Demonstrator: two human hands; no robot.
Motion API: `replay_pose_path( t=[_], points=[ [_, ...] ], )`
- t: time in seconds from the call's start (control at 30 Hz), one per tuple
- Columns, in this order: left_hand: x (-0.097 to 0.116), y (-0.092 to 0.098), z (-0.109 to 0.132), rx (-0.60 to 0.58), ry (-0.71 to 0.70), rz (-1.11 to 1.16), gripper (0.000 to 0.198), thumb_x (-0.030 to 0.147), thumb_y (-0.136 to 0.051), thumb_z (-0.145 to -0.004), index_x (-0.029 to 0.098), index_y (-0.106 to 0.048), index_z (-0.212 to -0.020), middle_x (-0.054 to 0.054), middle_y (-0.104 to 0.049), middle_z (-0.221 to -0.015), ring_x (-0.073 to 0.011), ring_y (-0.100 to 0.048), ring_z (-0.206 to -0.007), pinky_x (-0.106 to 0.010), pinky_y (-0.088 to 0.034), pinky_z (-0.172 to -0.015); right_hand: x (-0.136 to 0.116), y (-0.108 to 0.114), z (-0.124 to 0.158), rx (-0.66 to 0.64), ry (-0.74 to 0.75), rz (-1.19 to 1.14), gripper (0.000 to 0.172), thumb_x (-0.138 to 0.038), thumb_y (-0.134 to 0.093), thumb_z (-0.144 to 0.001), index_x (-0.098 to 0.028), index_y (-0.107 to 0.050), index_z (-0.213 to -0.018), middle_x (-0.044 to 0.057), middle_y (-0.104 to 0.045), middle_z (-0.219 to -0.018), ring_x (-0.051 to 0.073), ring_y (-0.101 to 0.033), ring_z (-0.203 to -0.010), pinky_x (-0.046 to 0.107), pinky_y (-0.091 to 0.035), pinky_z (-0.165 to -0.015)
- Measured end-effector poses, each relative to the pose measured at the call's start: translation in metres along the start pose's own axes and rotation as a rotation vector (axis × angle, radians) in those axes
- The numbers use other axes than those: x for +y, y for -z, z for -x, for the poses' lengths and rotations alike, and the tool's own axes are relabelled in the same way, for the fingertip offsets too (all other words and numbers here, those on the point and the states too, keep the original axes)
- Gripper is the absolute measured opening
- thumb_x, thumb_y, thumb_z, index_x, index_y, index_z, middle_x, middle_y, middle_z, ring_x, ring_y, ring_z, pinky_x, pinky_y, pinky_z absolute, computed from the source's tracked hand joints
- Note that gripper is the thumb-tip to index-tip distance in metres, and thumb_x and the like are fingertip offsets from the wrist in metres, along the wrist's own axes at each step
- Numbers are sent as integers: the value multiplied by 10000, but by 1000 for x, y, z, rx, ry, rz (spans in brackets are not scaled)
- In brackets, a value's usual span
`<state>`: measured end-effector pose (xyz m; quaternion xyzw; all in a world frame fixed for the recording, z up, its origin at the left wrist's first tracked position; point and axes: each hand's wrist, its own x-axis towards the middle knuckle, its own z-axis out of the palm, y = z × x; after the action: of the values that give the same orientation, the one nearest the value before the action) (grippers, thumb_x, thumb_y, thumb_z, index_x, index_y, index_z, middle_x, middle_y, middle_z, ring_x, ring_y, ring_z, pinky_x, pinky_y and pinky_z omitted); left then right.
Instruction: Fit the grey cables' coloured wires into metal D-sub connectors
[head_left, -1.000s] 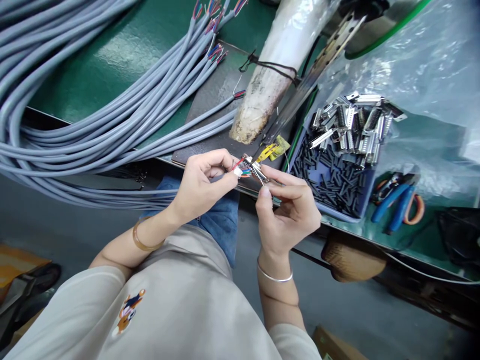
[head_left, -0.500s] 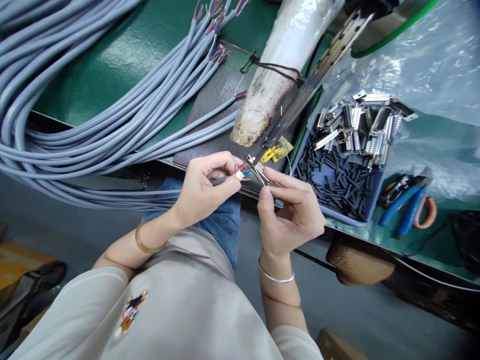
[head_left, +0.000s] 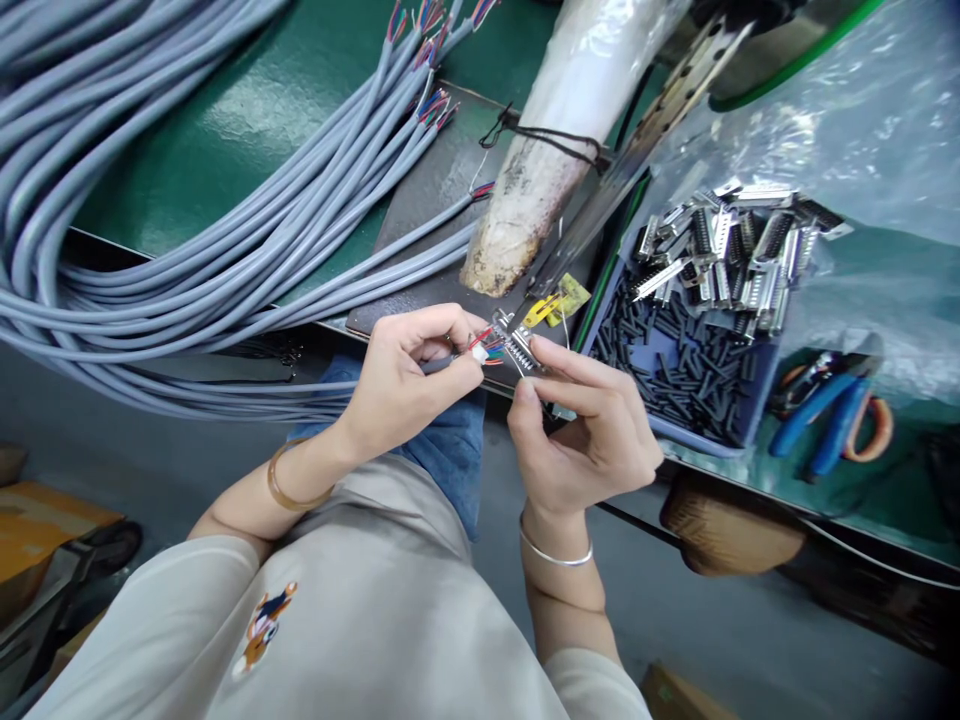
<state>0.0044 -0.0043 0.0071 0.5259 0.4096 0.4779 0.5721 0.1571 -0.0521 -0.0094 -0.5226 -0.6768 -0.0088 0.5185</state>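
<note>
My left hand (head_left: 420, 375) is closed around the end of a grey cable (head_left: 436, 364), whose thin red, blue and green wires (head_left: 491, 353) fan out at the fingertips. A small white piece shows by my thumb. Against these wires sits a metal pin connector (head_left: 516, 347), tilted. The dark tip of a soldering iron (head_left: 551, 262) with a perforated barrel comes down onto the connector from above. My right hand (head_left: 585, 425) is closed in a pinch on a thin silvery wire (head_left: 519, 369) leading to the connector; its index fingertip lies at the connector's right end.
Many grey cables (head_left: 300, 225) lie at the left. A plastic-wrapped tube (head_left: 559, 100) hangs over a dark plate (head_left: 420, 225). To the right, a blue bin (head_left: 694, 440) holds black sleeves and connectors (head_left: 750, 245), near blue-handled pliers (head_left: 814, 410). A yellow clip (head_left: 544, 310) lies behind the connector.
My right thumb has shifted slightly left and down, and more of the thin wire shows between fingers and connector. The view has moved a little; my left hand keeps its hold.
</note>
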Motion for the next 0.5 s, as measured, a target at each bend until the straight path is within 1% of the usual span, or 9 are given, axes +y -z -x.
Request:
replay_pose_path(
  t=[0.1,0.2,0.27,0.33,0.4,0.43,0.5],
  points=[
    [-1,1,0,-12,24,-12,179,133,-655,-758,154,-540,-622,-23,-695,-766,-86,-562,-649,-199,-429,-572,2,0,3,-6,37,29,157,-83,-727,-830,-220,-688,-895,28,-812,-1053,191,-791,-881,303,-655,-726],
    [-1,3,0,-20,25,-2,180,126,-665,-752,149,-547,-617,-30,-699,-766,-82,-561,-647,-188,-418,-558,2,-1,5,-2,35,17,174,-87,-733,-827,-234,-689,-911,29,-812,-1056,194,-792,-884,304,-656,-724],
    [0,5,0,-49,36,20,175,141,-687,-750,147,-568,-622,-34,-699,-764,-83,-565,-643,-184,-429,-553,1,-1,5,3,-34,-45,163,-98,-727,-842,-237,-690,-918,31,-809,-1054,203,-791,-903,326,-662,-746],
    [0,6,1,-77,51,41,157,167,-708,-756,145,-601,-643,-36,-696,-757,-84,-568,-632,-186,-447,-552,-1,0,5,-10,-157,-140,126,-116,-719,-860,-229,-684,-904,38,-805,-1039,213,-789,-928,346,-665,-763],
    [-1,6,2,-76,46,62,141,196,-708,-778,147,-627,-674,-34,-692,-749,-88,-578,-628,-191,-468,-562,-2,0,5,-26,-244,-204,98,-132,-718,-871,-221,-679,-885,45,-801,-1024,217,-787,-939,357,-664,-772],
    [-1,5,3,-64,34,66,134,205,-699,-793,149,-634,-689,-34,-690,-748,-91,-583,-632,-195,-476,-569,-2,0,5,-30,-255,-215,93,-135,-720,-871,-218,-678,-880,46,-800,-1019,216,-785,-939,357,-662,-773],
    [-3,3,5,-28,0,45,126,203,-683,-812,155,-634,-707,-35,-692,-760,-95,-584,-640,-198,-472,-569,-3,-1,4,-28,-226,-206,102,-123,-724,-866,-214,-679,-878,45,-802,-1020,210,-785,-934,354,-661,-777]
  ],
)
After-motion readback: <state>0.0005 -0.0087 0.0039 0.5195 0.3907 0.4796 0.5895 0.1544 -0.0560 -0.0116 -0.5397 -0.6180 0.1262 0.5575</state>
